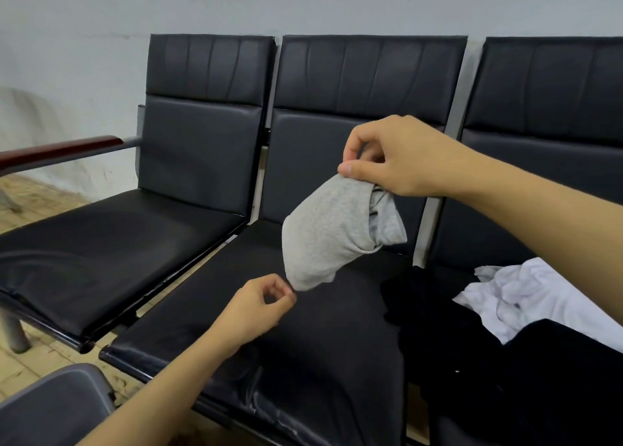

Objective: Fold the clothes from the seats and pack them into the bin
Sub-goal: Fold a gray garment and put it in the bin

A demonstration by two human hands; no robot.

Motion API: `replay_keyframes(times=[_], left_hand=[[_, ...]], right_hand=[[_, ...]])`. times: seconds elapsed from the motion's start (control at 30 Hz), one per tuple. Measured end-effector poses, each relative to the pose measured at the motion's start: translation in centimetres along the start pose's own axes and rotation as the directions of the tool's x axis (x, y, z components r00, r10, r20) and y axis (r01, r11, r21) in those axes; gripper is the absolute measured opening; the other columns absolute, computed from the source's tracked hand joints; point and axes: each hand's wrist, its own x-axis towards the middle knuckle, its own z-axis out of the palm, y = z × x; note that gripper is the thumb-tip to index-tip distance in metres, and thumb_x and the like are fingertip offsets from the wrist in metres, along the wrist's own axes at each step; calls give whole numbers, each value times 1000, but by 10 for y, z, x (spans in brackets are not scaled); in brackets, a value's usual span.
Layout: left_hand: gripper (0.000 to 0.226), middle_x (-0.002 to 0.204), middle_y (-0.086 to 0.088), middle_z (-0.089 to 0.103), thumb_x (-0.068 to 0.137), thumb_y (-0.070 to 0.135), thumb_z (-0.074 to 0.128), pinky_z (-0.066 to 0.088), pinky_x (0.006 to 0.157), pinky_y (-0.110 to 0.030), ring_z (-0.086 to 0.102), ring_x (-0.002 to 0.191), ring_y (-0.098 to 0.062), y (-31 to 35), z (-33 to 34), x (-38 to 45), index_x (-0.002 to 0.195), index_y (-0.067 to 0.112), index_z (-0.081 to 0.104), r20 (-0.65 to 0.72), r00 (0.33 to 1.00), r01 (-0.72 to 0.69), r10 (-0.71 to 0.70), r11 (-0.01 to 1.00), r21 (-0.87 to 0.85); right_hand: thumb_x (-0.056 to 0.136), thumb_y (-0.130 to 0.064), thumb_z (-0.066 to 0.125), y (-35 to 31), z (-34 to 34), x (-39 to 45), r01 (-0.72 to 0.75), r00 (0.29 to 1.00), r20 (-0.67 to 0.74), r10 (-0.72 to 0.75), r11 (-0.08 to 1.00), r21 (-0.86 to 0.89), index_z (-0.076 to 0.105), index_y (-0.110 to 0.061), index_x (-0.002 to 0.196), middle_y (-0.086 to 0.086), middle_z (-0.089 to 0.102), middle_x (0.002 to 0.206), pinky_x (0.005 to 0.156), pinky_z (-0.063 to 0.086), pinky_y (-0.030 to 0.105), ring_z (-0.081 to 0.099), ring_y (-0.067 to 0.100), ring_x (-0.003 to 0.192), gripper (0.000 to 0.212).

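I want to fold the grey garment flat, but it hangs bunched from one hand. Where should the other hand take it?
Pinch the lower corner of the grey garment, coming from below left, where the left hand already sits. The right hand holds the top, so the cloth hangs to a free point above the middle seat; pulling there would likely spread it.

A row of black padded seats (pixel 188 223) stands against a pale grey wall (pixel 67 41), a wooden armrest (pixel 60 150) at its left end, tan tiled floor (pixel 37 202) beneath.

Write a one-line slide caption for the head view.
Right hand lifts a grey garment over the seats; left hand pinches its corner.
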Motion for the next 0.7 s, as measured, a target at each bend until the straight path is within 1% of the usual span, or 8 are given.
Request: replay_keyframes(times=[0.03,0.13,0.27,0.4,0.5,0.53,0.63,0.7], left_hand=[[16,92,13,71,92,38,76,56,71,-29,65,70,-5,0,-6,1,100,31,64,17,1000,-14,13,999,39],[77,135,17,50,77,59,84,51,86,-20,63,111,-2,5,-31,4,138,46,40,108,988,-124,112,987,106],[118,154,24,28,63,78,82,48,100,-24,43,137,-1,31,-63,6,155,60,11,262,920,-343,291,921,183],[98,149,31,40,75,66,84,37,117,-34,37,140,3,52,-74,3,150,67,21,454,848,-413,273,878,244],[64,129,39,55,85,46,80,38,107,-13,50,125,9,61,-72,-18,137,56,44,509,806,-448,302,873,191],[55,125,38,58,86,41,78,42,102,-11,54,121,8,58,-72,-24,133,49,50,489,813,-449,318,876,177],[41,113,11,66,89,53,78,53,94,-37,62,108,-11,35,-80,-39,121,32,64,341,868,-455,361,854,253],[41,100,7,63,87,63,71,53,84,-42,60,98,-15,20,-86,-48,110,31,65,241,886,-460,397,824,332]], right_hand=[[96,-43,69,-2,2,0,19,1000,19,-19,1000,-5,67,-33,89,-21,73,74,67,44,19,66,-1,71,13],[97,-42,70,-8,2,0,74,992,99,-72,997,-15,67,-34,91,-19,73,78,66,44,20,65,1,69,10],[97,-42,69,-22,4,-2,179,955,245,-166,983,-31,66,-37,96,-20,72,80,68,47,23,65,4,73,6],[98,-41,68,-42,15,-6,269,911,327,-251,963,-12,66,-37,99,-23,70,81,69,46,16,64,1,78,6],[97,-41,69,-51,23,-8,316,891,344,-294,949,-7,66,-37,99,-22,70,79,68,43,12,64,-1,79,6],[97,-40,69,-52,26,-10,319,891,341,-300,948,-1,66,-36,98,-22,70,78,69,43,12,65,-2,80,5],[96,-41,70,-50,38,-15,304,906,306,-292,953,10,66,-36,96,-21,70,78,74,49,18,65,-3,81,6],[95,-43,69,-47,51,-17,282,919,281,-278,959,28,66,-37,96,-21,71,80,79,54,29,66,-3,82,7]])
